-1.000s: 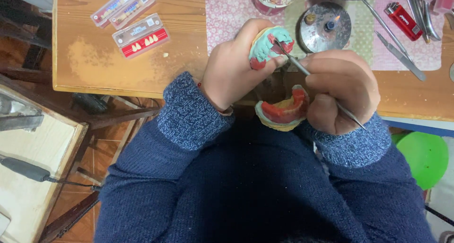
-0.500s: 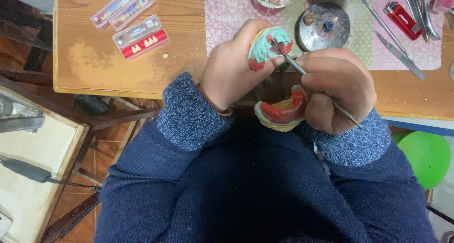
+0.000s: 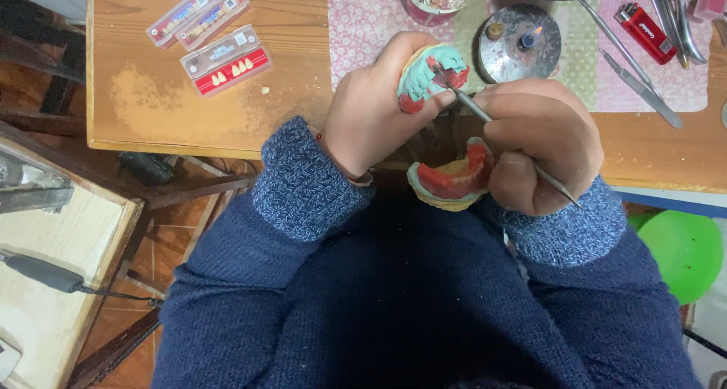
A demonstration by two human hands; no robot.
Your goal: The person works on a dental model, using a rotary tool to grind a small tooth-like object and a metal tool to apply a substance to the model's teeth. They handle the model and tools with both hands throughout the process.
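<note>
Our left hand (image 3: 375,112) gripping teal cast (image 3: 424,74), right hand (image 3: 541,143) clenched on metal tool (image 3: 485,116) and second cast (image 3: 452,183), near wooden table (image 3: 151,112), tooth cards (image 3: 223,59) far left, burner (image 3: 519,44), lighter (image 3: 645,31), tiled floor (image 3: 163,256).

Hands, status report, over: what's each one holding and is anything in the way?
Left hand: grip shut on green dental model. Right hand: grip shut on metal tool, tip at the model, second model tucked beneath. Nothing between them.
</note>
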